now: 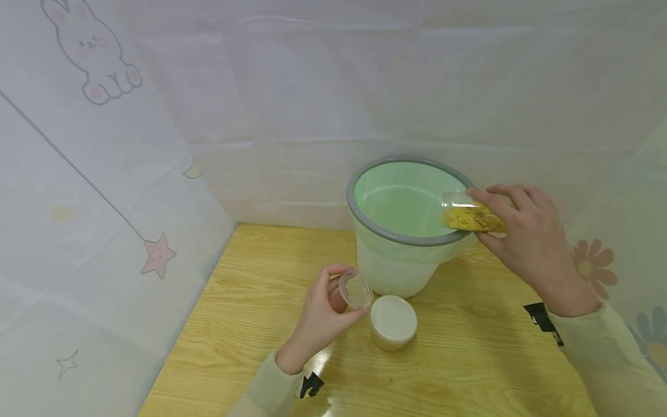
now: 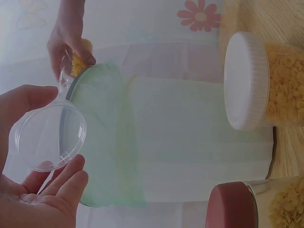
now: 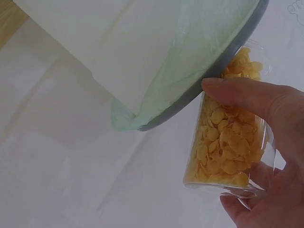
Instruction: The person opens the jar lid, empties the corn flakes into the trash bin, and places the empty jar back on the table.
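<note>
My right hand (image 1: 539, 246) grips a clear plastic jar (image 3: 228, 137) partly filled with yellow cornflakes (image 3: 232, 142). The jar lies nearly on its side at the right rim of a bin (image 1: 398, 266), its mouth over the opening. Between the thumb and fingers of my left hand (image 1: 315, 315) is a clear round lid (image 2: 52, 135), held in front of the bin. Close by on the table stands a jar with a white lid (image 1: 394, 318), with flakes inside. The left wrist view also has a jar with a reddish lid (image 2: 232, 206).
A pale green liner bag (image 2: 104, 142) covers the bin's inside and hangs over its outer wall. The bin's rim (image 1: 359, 214) is grey. Under everything is a wood-grain table (image 1: 250, 289), with a printed sheet wall (image 1: 312, 104) behind it.
</note>
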Motion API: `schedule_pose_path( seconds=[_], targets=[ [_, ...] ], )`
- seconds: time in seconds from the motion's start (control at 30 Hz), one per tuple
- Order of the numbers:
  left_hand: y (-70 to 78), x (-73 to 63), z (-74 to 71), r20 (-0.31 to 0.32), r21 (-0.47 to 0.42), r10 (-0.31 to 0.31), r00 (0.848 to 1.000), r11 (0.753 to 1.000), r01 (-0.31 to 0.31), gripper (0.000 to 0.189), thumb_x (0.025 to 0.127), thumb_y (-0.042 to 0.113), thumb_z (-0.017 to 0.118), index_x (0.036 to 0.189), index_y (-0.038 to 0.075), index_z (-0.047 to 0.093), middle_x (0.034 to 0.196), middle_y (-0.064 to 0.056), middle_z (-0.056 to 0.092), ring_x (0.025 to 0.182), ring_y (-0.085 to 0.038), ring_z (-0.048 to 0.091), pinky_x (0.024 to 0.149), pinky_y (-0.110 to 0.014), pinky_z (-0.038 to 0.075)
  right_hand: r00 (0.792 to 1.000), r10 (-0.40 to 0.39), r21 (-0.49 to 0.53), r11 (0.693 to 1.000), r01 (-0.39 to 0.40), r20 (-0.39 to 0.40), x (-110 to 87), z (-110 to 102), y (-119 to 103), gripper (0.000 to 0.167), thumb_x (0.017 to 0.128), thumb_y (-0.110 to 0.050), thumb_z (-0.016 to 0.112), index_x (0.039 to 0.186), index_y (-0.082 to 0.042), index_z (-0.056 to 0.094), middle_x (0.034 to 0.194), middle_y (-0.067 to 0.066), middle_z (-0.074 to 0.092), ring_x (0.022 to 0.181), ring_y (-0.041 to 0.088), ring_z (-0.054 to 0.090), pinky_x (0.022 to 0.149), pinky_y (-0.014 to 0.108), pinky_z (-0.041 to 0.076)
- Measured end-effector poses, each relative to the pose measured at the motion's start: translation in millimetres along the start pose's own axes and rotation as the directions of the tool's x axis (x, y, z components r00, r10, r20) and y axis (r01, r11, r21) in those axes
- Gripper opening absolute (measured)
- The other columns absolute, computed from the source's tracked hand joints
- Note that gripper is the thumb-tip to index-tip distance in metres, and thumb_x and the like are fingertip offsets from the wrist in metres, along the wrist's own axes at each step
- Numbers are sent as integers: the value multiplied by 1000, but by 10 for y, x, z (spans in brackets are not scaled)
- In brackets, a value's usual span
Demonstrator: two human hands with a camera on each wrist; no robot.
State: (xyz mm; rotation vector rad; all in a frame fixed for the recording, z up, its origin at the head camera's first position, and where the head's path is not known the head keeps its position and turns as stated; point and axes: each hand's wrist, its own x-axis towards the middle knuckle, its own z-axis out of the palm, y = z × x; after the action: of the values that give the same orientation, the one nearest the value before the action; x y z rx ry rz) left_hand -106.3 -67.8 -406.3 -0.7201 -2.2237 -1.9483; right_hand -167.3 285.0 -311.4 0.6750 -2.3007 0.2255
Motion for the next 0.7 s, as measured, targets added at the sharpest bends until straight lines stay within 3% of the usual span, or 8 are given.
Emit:
schedule_pose_path(
  seconds=[0.27,0.47,0.7],
  targets=[
    [18,1,15,-6,-23,-3,1000,1000,3,66,76,-15,82,131,-11,45,135,-23,55,125,-32,58,108,-51,41,1000,-27,2,1000,27,2,25,-9,-19,81,56,5,92,131,-9,67,118,23,61,108,49,50,90,64,41],
    [-7,1,18,3,-25,-5,1000,1000,5,66,77,-14,82,131,-11,44,137,-26,53,126,-32,57,109,-47,42,999,-38,4,999,38,5,36,-16,-25,82,55,6,93,131,-9,66,118,23,61,108,49,50,91,63,40],
    [16,-9,11,8,-25,-21,1000,999,21,65,76,-15,81,131,-9,46,137,-16,54,126,-29,58,107,-39,45,1000,-19,-1,1000,19,19,26,-8,-28,85,54,5,94,132,-9,65,120,23,61,110,49,49,91,64,40]
  ],
)
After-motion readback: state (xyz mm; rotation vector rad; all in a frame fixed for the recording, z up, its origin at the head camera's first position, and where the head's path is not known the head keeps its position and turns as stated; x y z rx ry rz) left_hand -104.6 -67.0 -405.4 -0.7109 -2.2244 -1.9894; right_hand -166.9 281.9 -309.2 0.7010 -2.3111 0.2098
